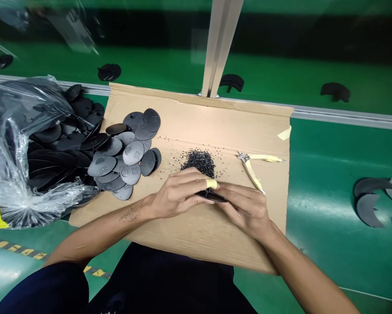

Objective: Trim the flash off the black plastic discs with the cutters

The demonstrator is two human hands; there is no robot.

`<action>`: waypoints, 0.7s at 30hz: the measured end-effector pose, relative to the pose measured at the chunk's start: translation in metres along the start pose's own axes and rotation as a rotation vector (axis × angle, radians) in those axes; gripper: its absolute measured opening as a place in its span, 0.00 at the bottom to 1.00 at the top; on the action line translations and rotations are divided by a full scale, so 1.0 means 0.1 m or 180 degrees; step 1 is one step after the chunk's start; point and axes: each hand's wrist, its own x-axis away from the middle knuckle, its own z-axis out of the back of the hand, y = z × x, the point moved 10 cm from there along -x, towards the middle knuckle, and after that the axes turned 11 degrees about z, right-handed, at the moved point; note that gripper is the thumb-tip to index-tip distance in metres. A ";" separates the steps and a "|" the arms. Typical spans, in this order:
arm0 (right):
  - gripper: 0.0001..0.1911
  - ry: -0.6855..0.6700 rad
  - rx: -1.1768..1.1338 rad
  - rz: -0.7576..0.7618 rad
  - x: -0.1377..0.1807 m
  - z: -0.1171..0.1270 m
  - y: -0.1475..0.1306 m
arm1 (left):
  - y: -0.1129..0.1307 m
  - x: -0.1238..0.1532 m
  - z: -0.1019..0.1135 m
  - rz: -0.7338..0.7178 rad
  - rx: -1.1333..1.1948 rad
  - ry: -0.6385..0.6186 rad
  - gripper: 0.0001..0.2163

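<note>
Both hands clamp one black disc (212,196) edge-on between them, low over the middle of the cardboard (209,235). Left hand (179,192): fingers curled along the disc's near rim, one fingertip capped with a yellow cot (211,183). Right hand (245,207): fingers closed on the disc's right end, thumb on top, touching the left fingertips.

Shavings (199,161): small heap of black bits on the cardboard, just beyond the left fingers; loose specks scattered around it.

Cutters (253,168): pale yellow handles spread, lying on the cardboard just beyond the right hand, untouched.

Pile (130,152): grey-black oval discs with moulded marks, overlapping, at the cardboard's left edge, well apart from both hands.

Bag (15,174): clear plastic, open, left of the pile, holding more black discs that spill toward the pile.

Tape (284,133): small pale strip at the cardboard's right edge.

Belt (330,174): green surface under the cardboard; curved black offcuts (369,200) lie on it at right, others farther back.

Post (220,43): pale metal upright rising behind the cardboard.
</note>
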 end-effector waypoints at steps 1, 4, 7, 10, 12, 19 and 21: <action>0.19 -0.0001 -0.0023 -0.0003 0.00 0.00 0.00 | 0.00 0.00 0.01 0.0004 0.0001 0.0027 0.12; 0.19 -0.0015 -0.0086 -0.0045 -0.02 -0.01 0.01 | 0.01 0.03 0.03 -0.0026 0.0011 0.0109 0.11; 0.20 0.0015 -0.0051 0.0022 -0.03 0.01 -0.02 | 0.04 0.04 0.03 -0.0039 -0.0027 0.0104 0.10; 0.19 -0.0015 -0.0002 0.0037 -0.03 0.01 -0.03 | 0.04 0.02 0.03 0.0066 -0.0057 0.0077 0.10; 0.17 -0.0064 0.0005 -0.0037 -0.01 0.00 -0.01 | 0.03 0.02 0.02 0.0141 -0.0090 0.0060 0.10; 0.16 -0.0039 -0.0110 0.0043 -0.01 0.00 -0.03 | 0.07 0.05 0.04 0.0074 -0.0112 0.0187 0.09; 0.16 -0.0057 -0.0189 0.0066 0.00 -0.02 -0.03 | 0.06 0.03 0.04 0.0102 -0.0072 0.0156 0.09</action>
